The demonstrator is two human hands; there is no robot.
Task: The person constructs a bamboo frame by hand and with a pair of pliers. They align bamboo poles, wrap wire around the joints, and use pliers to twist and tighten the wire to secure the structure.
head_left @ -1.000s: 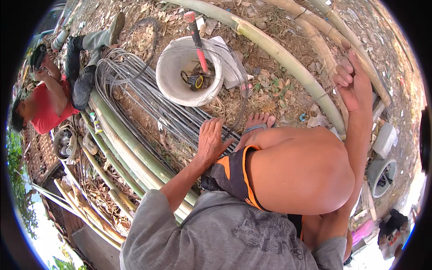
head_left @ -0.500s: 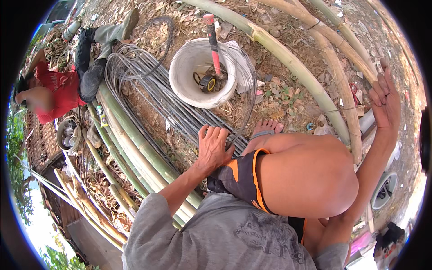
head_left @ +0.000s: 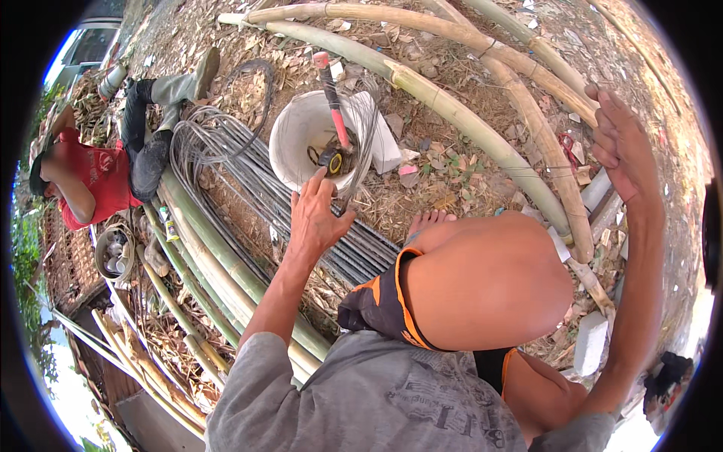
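Observation:
My left hand (head_left: 315, 218) is over the dark steel bars, just at the near side of a white bucket (head_left: 285, 143). Its thumb and fingers close around the lower end of a looped bundle of thin wire (head_left: 366, 135), which arches up past the bucket's right side. My right hand (head_left: 623, 151) is raised at the far right with curled fingers; anything between them is too small to make out. Inside the bucket a hammer (head_left: 331, 94) with a red and black handle leans upright, beside a yellow and black tape measure (head_left: 335, 161).
Long steel bars (head_left: 248, 162) and green bamboo poles (head_left: 203, 226) run along my left. More bamboo (head_left: 467, 113) arcs across the far right. A person in a red shirt (head_left: 98, 177) is at the far left, near a small pail (head_left: 113, 248). White blocks (head_left: 591, 343) lie at right.
My left hand has moved forward and left toward the bucket, and the wire bundle has shifted left with it. My right hand has moved slightly left. The whole view has shifted a little.

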